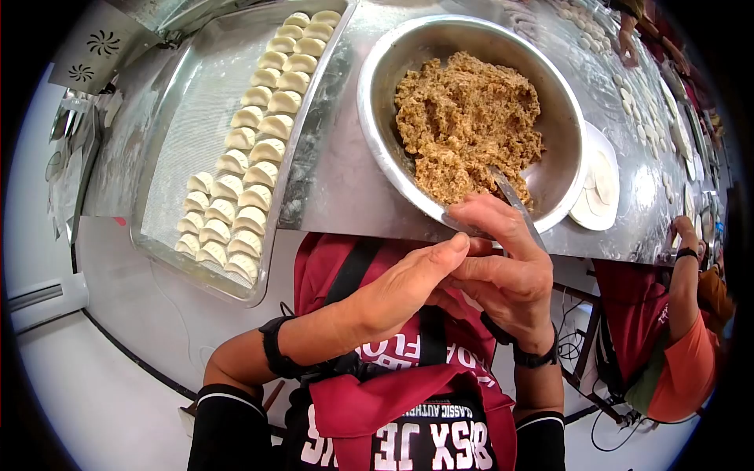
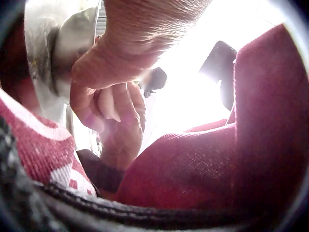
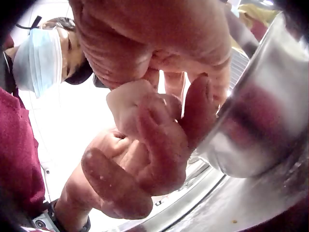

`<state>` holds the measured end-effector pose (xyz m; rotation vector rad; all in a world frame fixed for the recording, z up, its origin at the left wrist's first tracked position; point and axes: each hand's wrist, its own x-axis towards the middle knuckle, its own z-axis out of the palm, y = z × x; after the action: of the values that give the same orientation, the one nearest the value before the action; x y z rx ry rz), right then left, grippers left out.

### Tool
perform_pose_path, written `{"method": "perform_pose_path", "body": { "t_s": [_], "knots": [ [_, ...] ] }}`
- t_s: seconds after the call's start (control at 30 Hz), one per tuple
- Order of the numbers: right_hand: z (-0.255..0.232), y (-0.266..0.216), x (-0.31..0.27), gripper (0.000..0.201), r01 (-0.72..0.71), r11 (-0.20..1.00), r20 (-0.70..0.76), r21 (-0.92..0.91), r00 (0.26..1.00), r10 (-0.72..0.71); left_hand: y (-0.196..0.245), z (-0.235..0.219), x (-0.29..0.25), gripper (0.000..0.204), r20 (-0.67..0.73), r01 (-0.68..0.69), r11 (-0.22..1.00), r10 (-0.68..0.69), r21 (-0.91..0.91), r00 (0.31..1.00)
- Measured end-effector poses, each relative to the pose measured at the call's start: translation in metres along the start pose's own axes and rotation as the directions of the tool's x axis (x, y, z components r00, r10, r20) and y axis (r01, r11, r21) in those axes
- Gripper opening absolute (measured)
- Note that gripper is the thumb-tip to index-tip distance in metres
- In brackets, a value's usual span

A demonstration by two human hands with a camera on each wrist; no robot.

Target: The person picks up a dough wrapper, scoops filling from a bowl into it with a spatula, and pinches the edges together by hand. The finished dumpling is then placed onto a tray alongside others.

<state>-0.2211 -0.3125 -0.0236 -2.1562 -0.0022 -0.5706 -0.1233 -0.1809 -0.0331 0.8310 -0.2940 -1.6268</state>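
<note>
A pale dumpling (image 3: 126, 104) sits between my two hands, largely hidden by fingers; a pale edge of the dumpling (image 2: 106, 105) also shows in the left wrist view. My left hand (image 1: 404, 282) holds it from the left, fingers curled under it. From the other side my right hand (image 1: 506, 271) pinches it, fingers bent over the left thumb tip. Both hands meet just in front of the steel bowl (image 1: 377, 118), which holds brown minced filling (image 1: 471, 122). A flat metal spatula (image 1: 514, 196) slants from the filling to behind my right hand, its lower end hidden.
Left of the bowl a metal tray (image 1: 161, 180) bears rows of finished dumplings (image 1: 263, 149). Round wrappers (image 1: 601, 184) lie on a white plate (image 1: 589, 220) at the bowl's right. Farther right, other people work along the floury steel table (image 1: 330, 184) among scattered dough pieces (image 1: 640, 118).
</note>
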Motion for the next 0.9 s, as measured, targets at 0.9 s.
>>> {"method": "perform_pose_path", "body": {
  "t_s": [0.9],
  "knots": [
    [0.001, 0.0, -0.004, 0.032, 0.015, 0.989, -0.052, 0.15, 0.999, -0.007, 0.005, 0.005, 0.002, 0.047, -0.022, -0.089, 0.952, 0.086, -0.292, 0.996]
  ]
}}
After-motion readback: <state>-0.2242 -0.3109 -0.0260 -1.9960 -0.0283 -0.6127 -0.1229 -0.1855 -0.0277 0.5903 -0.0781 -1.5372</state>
